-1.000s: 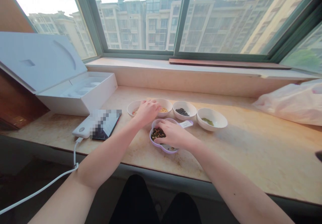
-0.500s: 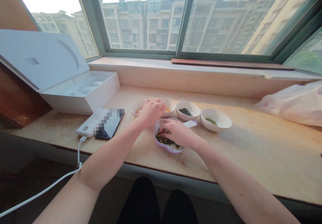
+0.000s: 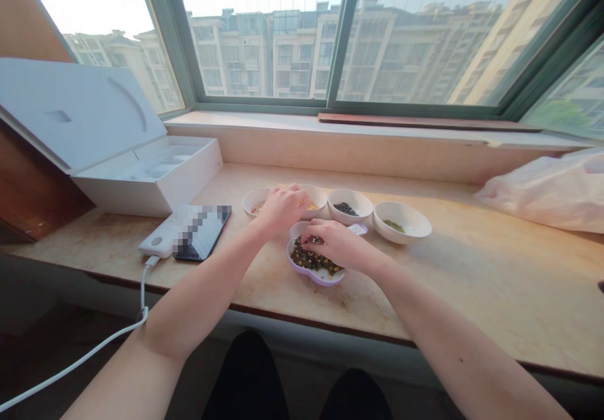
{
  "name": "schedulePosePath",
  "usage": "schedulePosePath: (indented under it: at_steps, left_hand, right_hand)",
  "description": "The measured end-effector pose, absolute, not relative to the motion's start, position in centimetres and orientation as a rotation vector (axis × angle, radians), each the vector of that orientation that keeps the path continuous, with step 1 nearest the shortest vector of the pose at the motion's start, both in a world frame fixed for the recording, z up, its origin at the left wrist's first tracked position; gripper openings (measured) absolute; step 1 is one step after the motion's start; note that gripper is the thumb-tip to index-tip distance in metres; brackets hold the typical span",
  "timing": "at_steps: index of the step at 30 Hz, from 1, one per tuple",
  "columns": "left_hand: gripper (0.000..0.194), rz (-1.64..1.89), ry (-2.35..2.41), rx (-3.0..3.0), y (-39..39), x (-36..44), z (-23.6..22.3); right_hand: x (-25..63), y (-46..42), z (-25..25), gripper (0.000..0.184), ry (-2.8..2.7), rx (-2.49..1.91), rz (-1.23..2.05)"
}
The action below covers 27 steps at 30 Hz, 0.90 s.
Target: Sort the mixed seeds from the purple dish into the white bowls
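Note:
My left hand [image 3: 283,210] curls down over the gap between two white bowls, hiding much of both. The bowl on its left [image 3: 255,202] holds reddish and yellow grains, and the one on its right [image 3: 318,195] holds yellow grains. My right hand [image 3: 337,244] hangs over a lilac flower-shaped dish [image 3: 317,278], its fingertips pinched at a dark mix of seeds and beans [image 3: 309,258]. Whether either hand holds grains is hidden. Farther right stand a white bowl of black seeds [image 3: 352,214] and a white bowl of green grains [image 3: 415,225].
All this stands on a stone windowsill [image 3: 472,281]. To the left lie a phone with a pixelated screen [image 3: 202,232], a white power bank [image 3: 158,243] with a cable, and an open white box [image 3: 146,184]. A pale plastic bag [image 3: 542,193] lies at the right.
My right hand has moved from the dish's left side to above its middle, and the dark mix now covers more of the dish. My left hand has stayed over the bowls.

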<state>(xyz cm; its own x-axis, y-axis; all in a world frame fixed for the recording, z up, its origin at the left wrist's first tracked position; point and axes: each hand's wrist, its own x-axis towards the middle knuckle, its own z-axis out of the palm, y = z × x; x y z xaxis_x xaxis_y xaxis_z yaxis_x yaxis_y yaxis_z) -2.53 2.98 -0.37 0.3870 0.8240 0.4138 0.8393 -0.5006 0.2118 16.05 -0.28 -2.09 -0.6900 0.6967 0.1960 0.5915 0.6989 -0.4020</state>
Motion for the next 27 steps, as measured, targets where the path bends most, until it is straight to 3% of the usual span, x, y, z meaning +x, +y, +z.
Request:
schedulePosePath:
  at_steps: [7, 11, 21, 27]
  left_hand:
    - [0.028, -0.809, -1.613, -2.594, 3.0, -2.4, -0.5]
    - [0.027, -0.89, -1.598, -2.621, 3.2, -2.5, -0.8]
    - [0.024, -1.389, -1.596, -3.114, 2.5, -1.4, -0.6]
    - [0.016, -2.041, -1.874, -3.372, 2.2, -0.7, -0.6]
  right_hand:
    - [16.4, 0.0, -1.8, 0.022, -2.626, -1.015, 0.419]
    - [16.5, 0.1, -1.5, 0.012, -2.554, -1.01, 0.451]
    - [17.5, 1.4, -1.6, 0.008, -2.16, -0.929, 0.403]
    - [18.0, 1.7, -1.3, 0.008, -2.024, -1.005, 0.359]
